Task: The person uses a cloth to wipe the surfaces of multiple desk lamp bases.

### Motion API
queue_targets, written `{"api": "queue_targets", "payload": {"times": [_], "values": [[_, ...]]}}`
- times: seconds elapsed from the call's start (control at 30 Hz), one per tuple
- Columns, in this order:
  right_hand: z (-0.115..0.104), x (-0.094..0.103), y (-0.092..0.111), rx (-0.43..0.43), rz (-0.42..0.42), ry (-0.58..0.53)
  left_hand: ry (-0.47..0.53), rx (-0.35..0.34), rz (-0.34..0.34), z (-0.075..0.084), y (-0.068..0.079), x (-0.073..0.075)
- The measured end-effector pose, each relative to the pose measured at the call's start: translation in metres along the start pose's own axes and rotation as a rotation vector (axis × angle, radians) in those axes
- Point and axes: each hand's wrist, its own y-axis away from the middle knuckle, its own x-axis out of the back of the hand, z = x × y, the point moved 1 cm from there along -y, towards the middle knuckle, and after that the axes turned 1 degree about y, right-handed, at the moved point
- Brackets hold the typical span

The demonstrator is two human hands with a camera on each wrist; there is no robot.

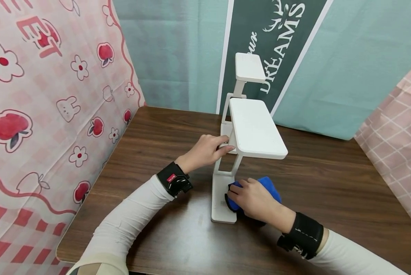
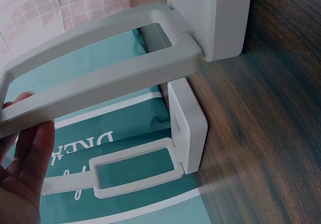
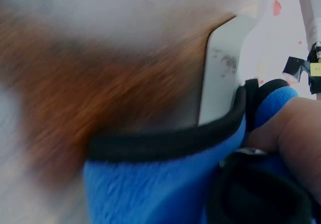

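A white folding stand [image 1: 257, 130] with two flat panels rises from a flat base [image 1: 220, 202] on the brown table. My left hand [image 1: 221, 147] grips the stand's open-frame arm just under the lower panel. The left wrist view shows that arm [image 2: 110, 78] with my fingers [image 2: 32, 148] curled round its end. My right hand [image 1: 236, 194] holds a blue cloth pad with black trim [image 1: 270, 187] against the base. In the right wrist view the blue cloth pad [image 3: 160, 184] lies against the white base [image 3: 220, 78], with my finger [image 3: 291, 133] on it; the rest is blurred.
The wooden table [image 1: 329, 183] stretches to the right of the stand. A pink fruit-print cloth [image 1: 47, 107] walls the left side, a teal curtain with a dark banner [image 1: 274, 34] hangs behind, and a pink grid cloth [image 1: 397, 137] stands at the right. The table's rounded front-left corner [image 1: 62, 248] is near my left elbow.
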Motion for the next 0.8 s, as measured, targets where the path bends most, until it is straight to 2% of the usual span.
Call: {"api": "queue_targets", "payload": {"times": [0.13, 0.27, 0.37, 0.57, 0.8], "values": [[-0.009, 0.003, -0.006, 0.000, 0.003, 0.082, -0.005, 0.012, -0.006, 0.001, -0.001, -0.001], [-0.021, 0.007, -0.016, 0.023, -0.047, 0.164, -0.002, 0.021, -0.013, 0.004, -0.004, -0.002], [-0.029, 0.010, -0.023, 0.044, -0.072, 0.176, 0.006, 0.024, -0.023, 0.005, -0.005, -0.003], [-0.048, 0.025, 0.012, -0.162, -0.187, 0.194, 0.131, -0.146, -0.106, 0.033, -0.034, -0.037], [-0.078, 0.047, 0.076, -0.438, -0.239, 0.189, 0.272, -0.350, -0.203, 0.075, -0.059, -0.076]]}}
